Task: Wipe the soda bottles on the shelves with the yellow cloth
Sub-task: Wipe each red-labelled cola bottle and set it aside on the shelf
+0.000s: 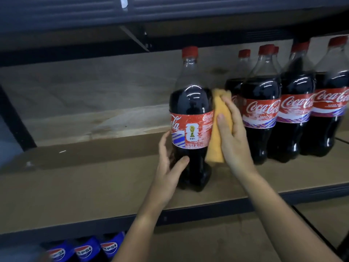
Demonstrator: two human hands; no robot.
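Note:
A large cola bottle (190, 103) with a red cap and red label stands upright on the brown shelf (94, 186), apart from the others. My left hand (170, 167) grips its lower body, thumb across the front. My right hand (232, 133) holds the folded yellow cloth (274, 129) and presses it flat against the bottle's right side, over the label. Several more cola bottles (260, 110) stand in a group just to the right.
A dark metal shelf edge (207, 210) runs along the front. The shelf above (170, 12) hangs low over the bottle caps. Blue Pepsi bottles (85, 250) stand on the shelf below, at the lower left. A dark upright post (15, 118) borders the left.

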